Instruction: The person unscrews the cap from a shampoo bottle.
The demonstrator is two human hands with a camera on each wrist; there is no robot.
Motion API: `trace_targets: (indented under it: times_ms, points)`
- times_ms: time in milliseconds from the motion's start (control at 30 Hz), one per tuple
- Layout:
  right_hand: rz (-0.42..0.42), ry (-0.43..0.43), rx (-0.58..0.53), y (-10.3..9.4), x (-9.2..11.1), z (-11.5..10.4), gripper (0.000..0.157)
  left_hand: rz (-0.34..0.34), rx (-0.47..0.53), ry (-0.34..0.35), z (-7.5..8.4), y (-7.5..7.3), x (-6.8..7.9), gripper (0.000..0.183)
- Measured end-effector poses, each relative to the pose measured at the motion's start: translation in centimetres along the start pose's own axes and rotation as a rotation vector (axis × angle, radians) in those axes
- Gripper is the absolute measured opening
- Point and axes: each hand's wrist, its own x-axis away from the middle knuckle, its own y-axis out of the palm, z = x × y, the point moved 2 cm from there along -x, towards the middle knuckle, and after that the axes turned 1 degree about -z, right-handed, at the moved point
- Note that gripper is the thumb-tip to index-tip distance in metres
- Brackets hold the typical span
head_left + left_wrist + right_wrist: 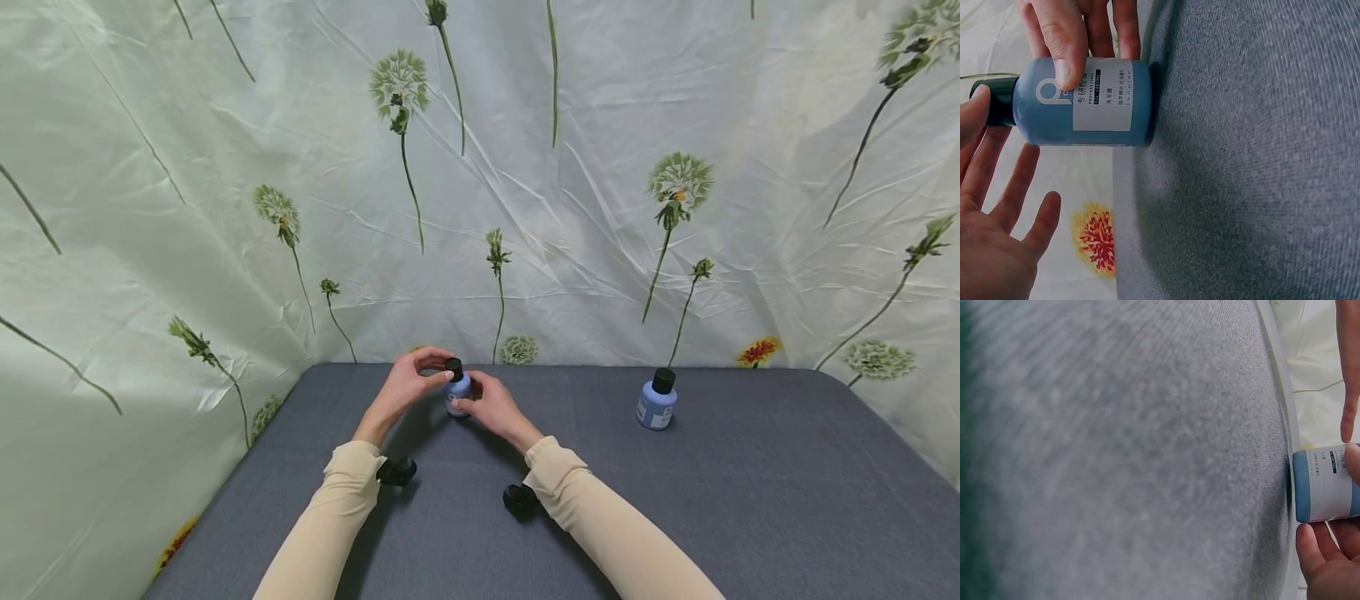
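Note:
A small blue shampoo bottle (459,389) with a black cap (1001,101) stands upright near the far edge of the table. My left hand (406,387) pinches the cap between thumb and fingers. From the other side my right hand (498,408) grips the bottle's body, its thumb lying across the front by the white label (1102,95). In the right wrist view only the lower part of the bottle (1325,486) shows, at the right edge, with the right hand's fingers around it.
A second blue bottle (656,407) with a black cap stands farther right on the dark grey tabletop (720,500). Behind the table hangs a pale curtain (570,200) printed with dandelions. Black wrist cameras sit under both cuffs.

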Motion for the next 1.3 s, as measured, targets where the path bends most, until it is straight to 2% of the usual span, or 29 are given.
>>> trace_targets:
  times_ms: [33, 133, 567, 633, 867, 1000, 1133, 1300]
  points:
    - [-0.001, -0.002, 0.000, 0.0, 0.1, 0.0, 0.049, 0.005, 0.001, -0.002, -0.5, 0.0, -0.2, 0.031]
    - [-0.005, -0.012, -0.003, -0.2, 0.3, -0.1, 0.049, 0.007, 0.010, -0.003, -0.4, 0.1, 0.0, 0.031]
    - [-0.007, -0.048, 0.016, -1.3, 1.4, -0.3, 0.050, 0.000, 0.041, -0.007, 0.9, 0.9, 0.4, 0.036]
    - [-0.010, -0.047, 0.013, -1.5, 1.6, -0.4, 0.050, -0.008, 0.040, -0.007, 1.5, 0.9, 0.6, 0.036]
    - [-0.023, -0.073, 0.008, -2.0, 2.1, -0.5, 0.049, -0.017, 0.035, 0.022, 5.0, 1.2, 2.1, 0.032]
    - [-0.030, -0.086, 0.000, -2.4, 2.4, -0.6, 0.049, -0.012, 0.027, 0.041, 5.6, 1.3, 2.4, 0.031]
    - [-0.035, -0.089, -0.004, -2.7, 2.7, -0.7, 0.048, -0.017, 0.023, 0.046, 5.7, 1.5, 2.4, 0.031]
    - [-0.045, -0.097, 0.002, -3.0, 3.1, -0.5, 0.049, -0.021, 0.028, 0.037, 3.9, 1.9, 1.7, 0.033]
